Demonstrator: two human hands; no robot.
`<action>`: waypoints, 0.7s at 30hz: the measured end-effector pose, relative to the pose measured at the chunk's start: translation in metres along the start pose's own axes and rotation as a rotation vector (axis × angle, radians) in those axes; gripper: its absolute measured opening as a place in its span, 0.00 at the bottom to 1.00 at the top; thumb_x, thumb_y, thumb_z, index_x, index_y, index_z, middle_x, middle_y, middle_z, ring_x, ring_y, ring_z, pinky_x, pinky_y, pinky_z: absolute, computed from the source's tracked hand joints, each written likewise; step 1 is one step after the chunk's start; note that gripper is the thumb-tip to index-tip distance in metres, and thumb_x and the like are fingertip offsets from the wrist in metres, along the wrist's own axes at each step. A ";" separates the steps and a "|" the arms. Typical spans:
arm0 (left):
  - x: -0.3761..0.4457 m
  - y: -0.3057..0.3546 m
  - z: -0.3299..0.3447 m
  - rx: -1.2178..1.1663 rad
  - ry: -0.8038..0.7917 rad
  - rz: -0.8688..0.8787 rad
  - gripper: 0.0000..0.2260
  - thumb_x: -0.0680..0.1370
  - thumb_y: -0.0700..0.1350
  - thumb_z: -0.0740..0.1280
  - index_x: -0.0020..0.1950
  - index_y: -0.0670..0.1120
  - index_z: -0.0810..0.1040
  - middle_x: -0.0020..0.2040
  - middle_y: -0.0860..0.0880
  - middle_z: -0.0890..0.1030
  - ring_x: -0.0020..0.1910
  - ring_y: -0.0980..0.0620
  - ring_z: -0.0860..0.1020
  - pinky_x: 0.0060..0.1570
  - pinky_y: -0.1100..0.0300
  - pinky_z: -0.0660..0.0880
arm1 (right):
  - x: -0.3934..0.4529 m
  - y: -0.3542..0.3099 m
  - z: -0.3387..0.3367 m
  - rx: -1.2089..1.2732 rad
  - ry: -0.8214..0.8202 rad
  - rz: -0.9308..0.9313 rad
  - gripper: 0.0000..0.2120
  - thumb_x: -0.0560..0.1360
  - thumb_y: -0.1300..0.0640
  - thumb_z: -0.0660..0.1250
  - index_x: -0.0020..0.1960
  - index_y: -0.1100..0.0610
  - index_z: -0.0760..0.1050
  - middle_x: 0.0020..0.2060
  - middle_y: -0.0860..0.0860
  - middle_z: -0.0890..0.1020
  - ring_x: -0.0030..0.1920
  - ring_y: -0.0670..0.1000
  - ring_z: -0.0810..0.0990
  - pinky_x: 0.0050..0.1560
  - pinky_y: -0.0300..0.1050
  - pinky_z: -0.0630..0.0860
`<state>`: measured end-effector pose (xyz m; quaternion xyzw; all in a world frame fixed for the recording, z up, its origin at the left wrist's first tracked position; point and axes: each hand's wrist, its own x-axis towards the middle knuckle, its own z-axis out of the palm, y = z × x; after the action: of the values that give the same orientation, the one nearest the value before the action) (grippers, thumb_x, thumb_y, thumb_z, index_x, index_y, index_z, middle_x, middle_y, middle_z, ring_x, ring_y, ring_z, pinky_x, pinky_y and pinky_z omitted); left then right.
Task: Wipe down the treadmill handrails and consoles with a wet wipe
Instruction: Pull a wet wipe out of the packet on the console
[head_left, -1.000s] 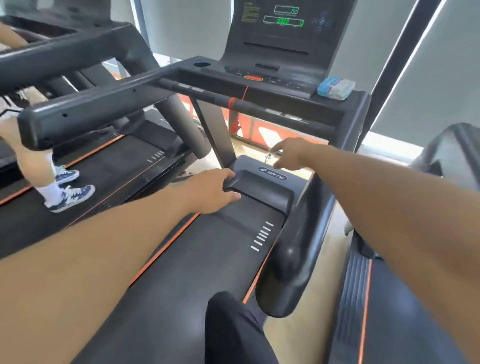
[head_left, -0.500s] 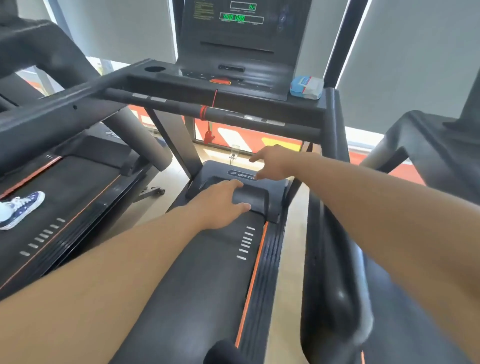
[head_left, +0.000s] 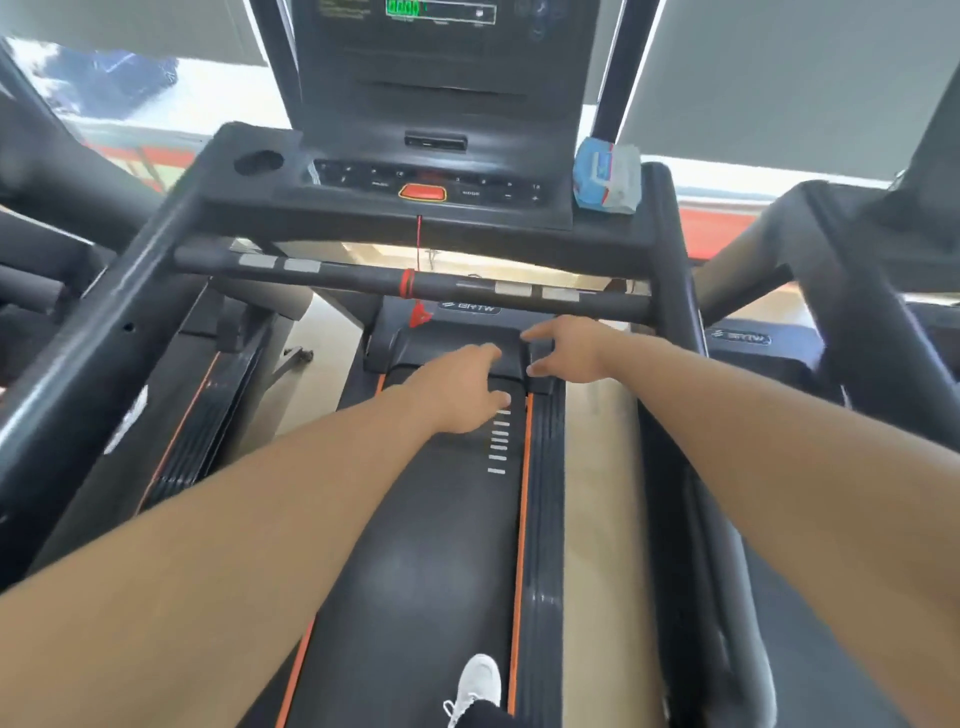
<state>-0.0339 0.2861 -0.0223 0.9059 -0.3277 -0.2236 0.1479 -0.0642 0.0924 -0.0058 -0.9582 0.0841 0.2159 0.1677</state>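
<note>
Head view, looking down the black treadmill belt (head_left: 426, 545) with its orange side stripe toward the console. Both bare forearms extend forward over the belt. Left hand (head_left: 462, 392) is empty, palm down, fingers loosely together and slightly curled, seen over the front end of the belt next to the column of short white marks (head_left: 497, 441); whether it touches the surface cannot be told. Right hand (head_left: 563, 349) is also empty, fingers and thumb spread apart in a loose open claw, seen over the right corner of the black plastic motor cover (head_left: 447, 338) at the head of the belt; contact not discernible. The blue-and-white soft pack of wet wipes (head_left: 607, 176) sits on the right end of the black console tray (head_left: 249, 187), beside the button panel, well apart from both hands. The black console (head_left: 441, 93) with a green lit display stands above the tray; an orange-red oval stop button (head_left: 422, 193) is at the panel's centre, and a thin red safety cord (head_left: 418, 244) hangs from below it to the black horizontal front handrail with silver grip sensors (head_left: 410, 283). Black side handrails run back on the left (head_left: 93, 353) and right (head_left: 680, 312). A white sneaker (head_left: 475, 680) stands on the belt at the bottom edge. Some motion blur at the frame margins.
</note>
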 end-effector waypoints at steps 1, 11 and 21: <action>0.000 0.002 -0.010 0.007 -0.007 0.006 0.31 0.81 0.55 0.65 0.81 0.49 0.59 0.79 0.48 0.65 0.75 0.45 0.67 0.71 0.48 0.68 | -0.003 -0.001 -0.006 0.018 -0.009 0.014 0.30 0.81 0.48 0.68 0.80 0.50 0.64 0.79 0.50 0.65 0.76 0.55 0.66 0.73 0.47 0.63; 0.042 -0.004 -0.081 0.014 -0.031 0.097 0.31 0.80 0.54 0.67 0.81 0.49 0.59 0.79 0.48 0.65 0.76 0.46 0.66 0.71 0.50 0.67 | 0.023 -0.020 -0.055 0.139 0.058 0.124 0.30 0.79 0.51 0.70 0.79 0.53 0.66 0.75 0.53 0.72 0.73 0.56 0.71 0.69 0.44 0.67; 0.135 -0.028 -0.137 0.070 -0.077 0.265 0.32 0.80 0.54 0.67 0.81 0.48 0.60 0.79 0.48 0.65 0.75 0.46 0.67 0.71 0.52 0.66 | 0.087 -0.011 -0.084 0.356 0.381 0.313 0.22 0.78 0.53 0.69 0.72 0.53 0.75 0.70 0.50 0.78 0.67 0.53 0.77 0.69 0.46 0.71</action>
<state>0.1416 0.2347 0.0415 0.8500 -0.4575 -0.2252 0.1319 0.0484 0.0648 0.0300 -0.9125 0.2972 0.0376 0.2788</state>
